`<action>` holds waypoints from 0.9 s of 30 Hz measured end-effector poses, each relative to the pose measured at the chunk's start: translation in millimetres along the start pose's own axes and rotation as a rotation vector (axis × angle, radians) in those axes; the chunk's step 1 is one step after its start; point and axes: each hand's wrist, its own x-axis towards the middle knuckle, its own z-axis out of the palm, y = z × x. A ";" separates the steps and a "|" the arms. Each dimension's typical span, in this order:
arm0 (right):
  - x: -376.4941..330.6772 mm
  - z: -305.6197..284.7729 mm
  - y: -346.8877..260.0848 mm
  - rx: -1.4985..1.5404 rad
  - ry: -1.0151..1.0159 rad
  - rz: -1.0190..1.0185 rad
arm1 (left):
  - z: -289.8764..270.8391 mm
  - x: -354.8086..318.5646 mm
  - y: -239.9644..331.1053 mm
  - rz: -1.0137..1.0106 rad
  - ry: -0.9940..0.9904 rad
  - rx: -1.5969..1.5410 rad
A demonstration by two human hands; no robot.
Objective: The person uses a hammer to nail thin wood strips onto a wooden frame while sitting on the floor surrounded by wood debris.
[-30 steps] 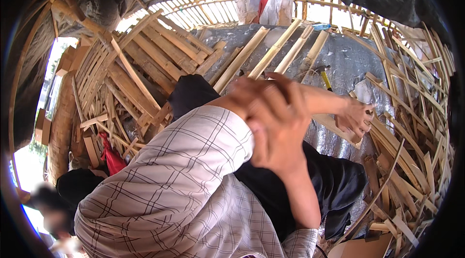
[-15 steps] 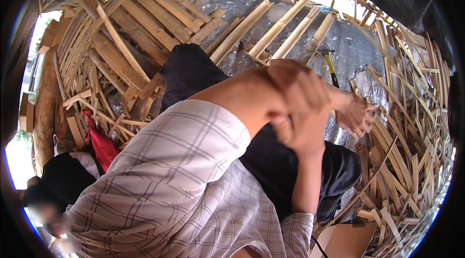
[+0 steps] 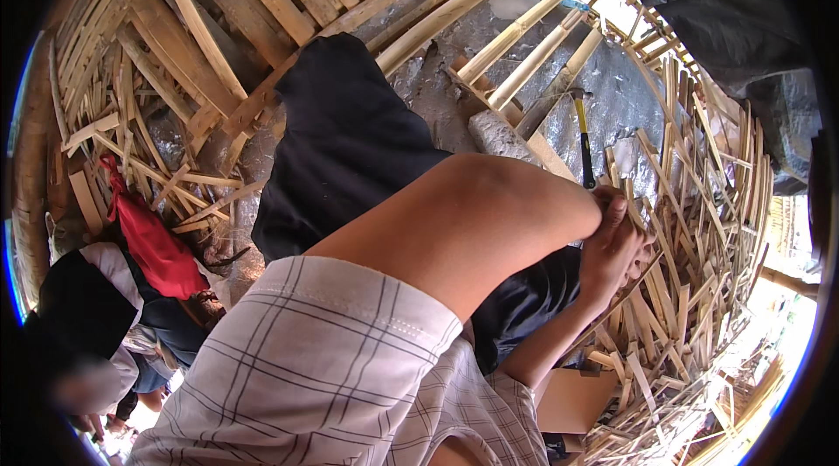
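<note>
While bare, right hand (image 3: 613, 246) near hammer (image 3: 585, 139)

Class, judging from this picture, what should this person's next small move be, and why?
Probably ease the right hand away from the far end of the left arm: the two overlap there, so neither side looks free, and the hammer lies close by on the grey sheet, its handle pointing toward them.

Daylight burns white through the brown slatted bamboo fence (image 3: 660, 44) at one o'clock and again at four; the shiny grey plastic sheet (image 3: 636, 97) glints, the wrinkled black plastic tarpaulin (image 3: 699, 7) at two o'clock is dim, and fisheye curvature ends in a blue-fringed black rim.
</note>
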 end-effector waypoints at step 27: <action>-51.7 56.7 -41.6 -0.056 -0.123 -0.364 | -77.6 -322.8 10.3 -0.870 0.292 -0.191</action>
